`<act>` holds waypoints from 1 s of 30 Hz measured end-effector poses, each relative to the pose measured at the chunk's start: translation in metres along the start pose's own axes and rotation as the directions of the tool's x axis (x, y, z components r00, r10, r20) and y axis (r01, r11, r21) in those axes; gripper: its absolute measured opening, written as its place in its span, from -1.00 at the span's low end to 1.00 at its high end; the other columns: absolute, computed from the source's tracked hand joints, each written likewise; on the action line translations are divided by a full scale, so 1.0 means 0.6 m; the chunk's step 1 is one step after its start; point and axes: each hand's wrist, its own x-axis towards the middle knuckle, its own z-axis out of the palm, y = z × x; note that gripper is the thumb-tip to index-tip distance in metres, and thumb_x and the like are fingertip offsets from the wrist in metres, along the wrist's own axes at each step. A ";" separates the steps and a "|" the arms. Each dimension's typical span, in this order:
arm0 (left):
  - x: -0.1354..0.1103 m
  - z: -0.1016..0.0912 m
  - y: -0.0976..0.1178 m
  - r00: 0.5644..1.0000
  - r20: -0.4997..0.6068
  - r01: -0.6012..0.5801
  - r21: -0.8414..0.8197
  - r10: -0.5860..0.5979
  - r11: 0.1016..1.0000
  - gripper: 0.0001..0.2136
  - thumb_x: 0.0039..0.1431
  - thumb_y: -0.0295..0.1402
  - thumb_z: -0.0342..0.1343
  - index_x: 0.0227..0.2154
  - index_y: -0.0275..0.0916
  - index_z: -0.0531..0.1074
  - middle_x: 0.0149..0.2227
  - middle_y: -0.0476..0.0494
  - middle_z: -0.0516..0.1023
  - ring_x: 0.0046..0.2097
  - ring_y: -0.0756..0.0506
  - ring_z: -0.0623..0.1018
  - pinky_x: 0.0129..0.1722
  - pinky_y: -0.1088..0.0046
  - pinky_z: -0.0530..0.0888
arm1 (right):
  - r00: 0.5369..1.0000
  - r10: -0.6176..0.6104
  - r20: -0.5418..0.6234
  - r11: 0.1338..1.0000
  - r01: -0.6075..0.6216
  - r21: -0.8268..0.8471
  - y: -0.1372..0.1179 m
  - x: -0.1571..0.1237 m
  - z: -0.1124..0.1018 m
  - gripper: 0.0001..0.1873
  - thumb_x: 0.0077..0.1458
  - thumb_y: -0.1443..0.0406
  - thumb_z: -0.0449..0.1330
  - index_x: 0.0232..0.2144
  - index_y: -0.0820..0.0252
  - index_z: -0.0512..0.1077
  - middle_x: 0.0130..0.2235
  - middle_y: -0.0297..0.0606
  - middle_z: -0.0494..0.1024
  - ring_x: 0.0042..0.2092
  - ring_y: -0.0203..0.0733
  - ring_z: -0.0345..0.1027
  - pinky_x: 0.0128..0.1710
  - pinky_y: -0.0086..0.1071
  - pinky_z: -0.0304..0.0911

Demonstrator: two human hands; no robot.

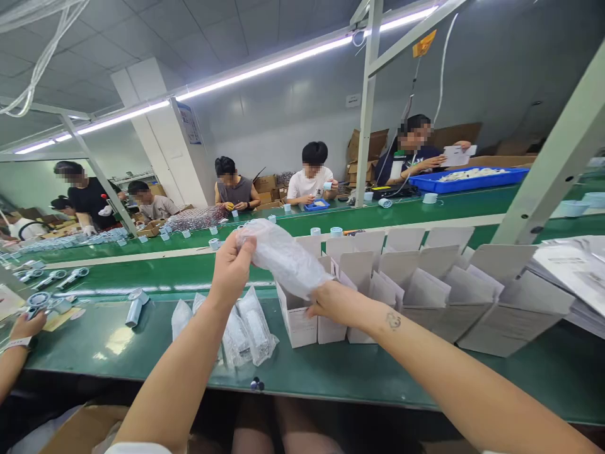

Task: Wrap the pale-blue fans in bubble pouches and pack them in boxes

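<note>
My left hand (pixel 235 260) pinches the upper end of a bubble-wrap bag (pixel 288 260), whose contents I cannot make out. The bag slants down to the right, its lower end over the mouth of an open white box (pixel 299 321). At that box's upper edge my right hand (pixel 333 301) is curled, close against the bag's lower end; part of its fingers is hidden. More open white boxes (pixel 425 296) stand upright in a row to the right, flaps raised. Several bubble-wrapped packages (pixel 255 325) lie beside my left forearm.
A light-blue handheld device (pixel 135 307) lies left on the green bench (pixel 155 353). Another person's hand (pixel 29 325) holds a similar part there. Beyond, pale-blue cups stand along a green conveyor (pixel 265 230), with several people seated behind. Printed sheets (pixel 574 271) are stacked right, near a metal post (pixel 548 151).
</note>
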 end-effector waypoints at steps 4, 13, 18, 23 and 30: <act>-0.005 -0.010 0.002 0.995 0.095 0.010 0.111 -0.021 0.994 -0.72 0.20 -0.15 0.10 -0.18 -0.26 0.47 -0.33 -0.09 0.53 -0.30 -0.06 0.48 -0.29 0.43 0.43 | 1.000 -0.013 0.005 0.975 0.014 -0.220 0.002 -0.005 0.000 -0.35 -0.21 0.18 0.46 -0.02 0.09 0.40 0.05 -0.06 0.45 0.01 0.25 0.39 0.03 -0.04 0.30; -0.011 0.009 0.007 0.780 0.626 -0.503 0.620 0.006 0.603 -0.87 0.20 -0.44 0.04 -0.24 -0.21 0.46 -0.17 -0.19 0.57 -0.09 -0.17 0.53 -0.08 0.29 0.44 | 0.989 -0.142 0.033 0.885 0.142 -0.443 -0.015 -0.015 0.018 -0.44 -0.03 0.13 0.35 0.00 0.12 0.30 0.02 -0.13 0.25 -0.25 -0.05 0.45 -0.13 -0.10 0.36; -0.055 0.056 -0.016 0.664 0.705 -0.548 0.686 -0.251 0.478 -0.77 0.14 -0.29 0.24 -0.17 -0.23 0.43 -0.19 -0.20 0.59 -0.13 -0.22 0.55 -0.17 0.29 0.46 | 0.979 -0.195 -0.061 0.894 0.151 -0.422 0.010 -0.021 0.033 -0.48 0.09 0.15 0.25 0.04 0.19 0.22 0.09 -0.02 0.22 -0.12 0.08 0.45 -0.12 -0.02 0.39; -0.142 0.050 -0.062 0.711 0.702 -0.665 0.689 -0.037 0.289 -0.74 0.16 -0.24 0.22 -0.18 -0.24 0.37 -0.15 -0.24 0.53 0.02 -0.34 0.45 0.00 -0.02 0.38 | 0.980 -0.190 -0.053 0.887 0.149 -0.437 0.021 -0.035 0.042 -0.38 0.08 0.32 0.19 0.16 0.17 0.10 0.23 0.08 0.16 -0.05 0.14 0.46 -0.10 0.03 0.42; -0.183 0.071 -0.157 0.765 0.641 -0.626 0.716 0.062 0.311 -0.60 0.06 -0.48 0.18 -0.01 -0.27 0.30 -0.12 -0.28 0.45 -0.20 -0.20 0.49 -0.32 0.30 0.47 | 0.894 -0.417 -0.166 0.665 0.175 -0.726 0.047 -0.117 0.043 -0.34 0.08 0.52 -0.04 0.22 0.09 0.22 0.24 -0.03 0.31 0.16 0.21 0.30 0.06 0.09 0.33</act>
